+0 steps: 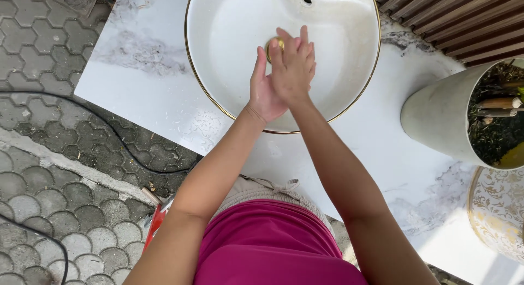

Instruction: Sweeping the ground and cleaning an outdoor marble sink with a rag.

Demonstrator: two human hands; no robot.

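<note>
Hands: the left hand [263, 88] and the right hand [293, 66] are being pressed together palm to palm, fingers extended and close, nothing pinched or held between them.
Position: both hands are being held over the white basin [218, 39], inside its gold rim, above the lower half of the bowl.
Drain: a gold drain fitting [274, 43] is being partly covered, just beyond the fingertips.
Step in hand: a rubbing or washing of the hands is judged to be under way; no water stream is being shown.
Next move: continued palm contact over the bowl is judged to be required, with wrists kept inside the rim.
Edges: the near rim is being crossed by both forearms; the marble counter [142, 83] is lying outward of the left hand.
Open room: free bowl surface is being left on both sides of the hands; a grey planter [436, 118] is standing well apart, outward of the right hand.
</note>
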